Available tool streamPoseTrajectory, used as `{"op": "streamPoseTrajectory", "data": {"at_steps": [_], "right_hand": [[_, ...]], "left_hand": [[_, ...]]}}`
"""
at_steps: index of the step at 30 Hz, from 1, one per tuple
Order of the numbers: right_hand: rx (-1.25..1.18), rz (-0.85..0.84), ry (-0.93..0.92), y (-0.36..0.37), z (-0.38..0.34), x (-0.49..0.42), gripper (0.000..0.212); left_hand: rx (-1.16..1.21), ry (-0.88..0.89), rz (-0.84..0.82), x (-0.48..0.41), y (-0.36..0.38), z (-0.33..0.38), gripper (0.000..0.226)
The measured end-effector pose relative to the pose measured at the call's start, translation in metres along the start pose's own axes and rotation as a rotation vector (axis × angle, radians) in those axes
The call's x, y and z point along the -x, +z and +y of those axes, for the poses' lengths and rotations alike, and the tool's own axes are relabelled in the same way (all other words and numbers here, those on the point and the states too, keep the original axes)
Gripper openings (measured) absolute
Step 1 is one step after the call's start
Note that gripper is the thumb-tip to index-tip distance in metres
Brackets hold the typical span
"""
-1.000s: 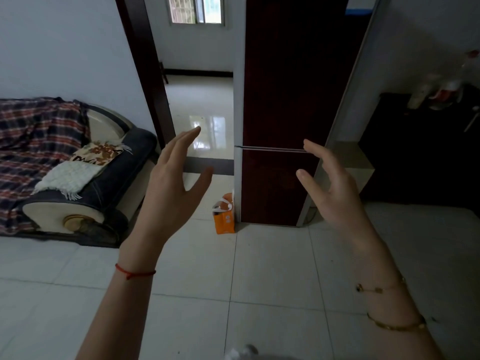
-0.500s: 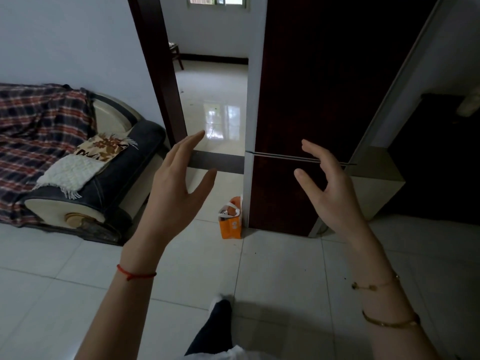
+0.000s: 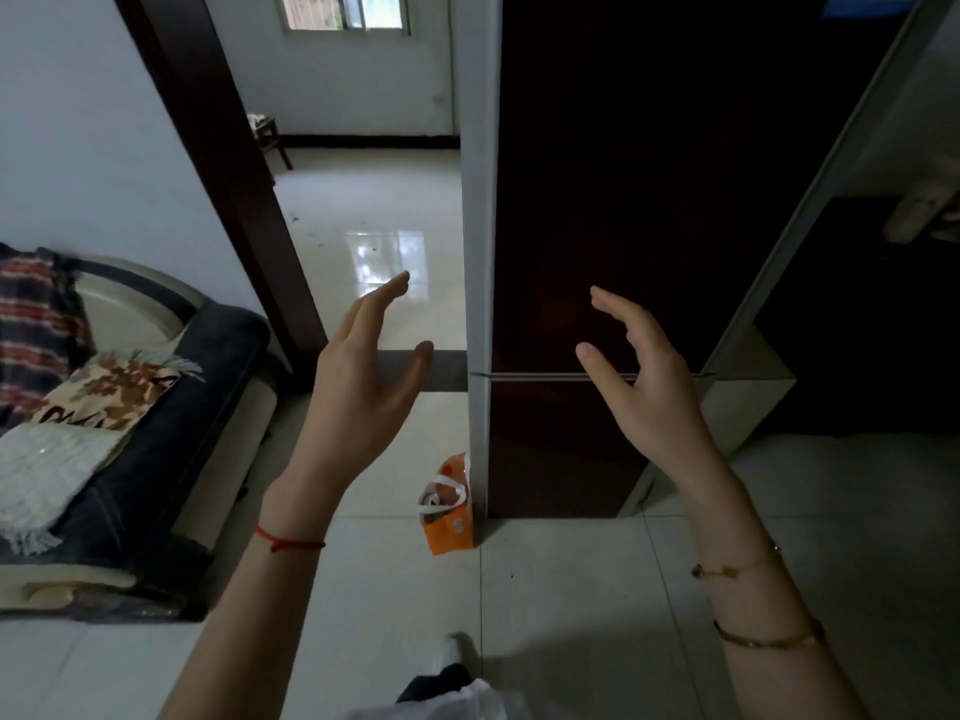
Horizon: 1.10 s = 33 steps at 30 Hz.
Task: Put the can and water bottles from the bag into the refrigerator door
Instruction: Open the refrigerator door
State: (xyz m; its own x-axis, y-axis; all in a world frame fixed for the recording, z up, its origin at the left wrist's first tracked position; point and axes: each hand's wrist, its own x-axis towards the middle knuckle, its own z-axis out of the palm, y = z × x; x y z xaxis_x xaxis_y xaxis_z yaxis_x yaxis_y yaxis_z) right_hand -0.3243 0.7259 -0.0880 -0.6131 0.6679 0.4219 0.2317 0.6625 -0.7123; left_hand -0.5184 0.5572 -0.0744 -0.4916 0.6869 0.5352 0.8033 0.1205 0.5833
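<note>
A small orange bag [image 3: 449, 514] with white handles stands on the floor tiles, against the lower left corner of the dark red refrigerator [image 3: 613, 210]. Both refrigerator doors are closed, with a thin seam between upper and lower door. The bag's contents are not visible. My left hand [image 3: 363, 387] is raised in front of me, fingers spread, holding nothing, above and left of the bag. My right hand [image 3: 644, 387] is raised in front of the refrigerator at the seam's height, fingers apart and empty.
A dark sofa [image 3: 156, 423] with a plaid blanket and cushions fills the left side. A dark wooden door frame [image 3: 234, 189] opens onto a bright tiled room. A dark cabinet [image 3: 872, 330] stands right of the refrigerator. My foot [image 3: 452, 662] shows at the bottom.
I have walked closer to the refrigerator and bag, which both look larger now. My hands stay raised and empty in the same pose.
</note>
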Motion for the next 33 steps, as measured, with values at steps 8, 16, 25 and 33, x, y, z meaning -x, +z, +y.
{"op": "streamPoseTrajectory", "data": {"at_steps": [8,16,25,33], "right_hand": [[0.024,0.103,0.001,0.048,0.002,-0.098,0.052],[0.094,0.196,-0.002,0.079,-0.003,-0.174,0.055],[0.165,0.123,0.014,0.105,0.017,-0.236,0.063],[0.186,0.087,0.039,0.121,0.033,-0.265,0.065]], "left_hand": [[0.133,0.024,-0.03,-0.11,0.024,-0.068,0.06],[0.296,0.021,-0.07,-0.209,0.068,-0.104,0.064],[0.325,-0.062,-0.161,-0.274,0.122,-0.128,0.071],[0.382,-0.053,-0.165,-0.291,0.144,-0.139,0.046]]}}
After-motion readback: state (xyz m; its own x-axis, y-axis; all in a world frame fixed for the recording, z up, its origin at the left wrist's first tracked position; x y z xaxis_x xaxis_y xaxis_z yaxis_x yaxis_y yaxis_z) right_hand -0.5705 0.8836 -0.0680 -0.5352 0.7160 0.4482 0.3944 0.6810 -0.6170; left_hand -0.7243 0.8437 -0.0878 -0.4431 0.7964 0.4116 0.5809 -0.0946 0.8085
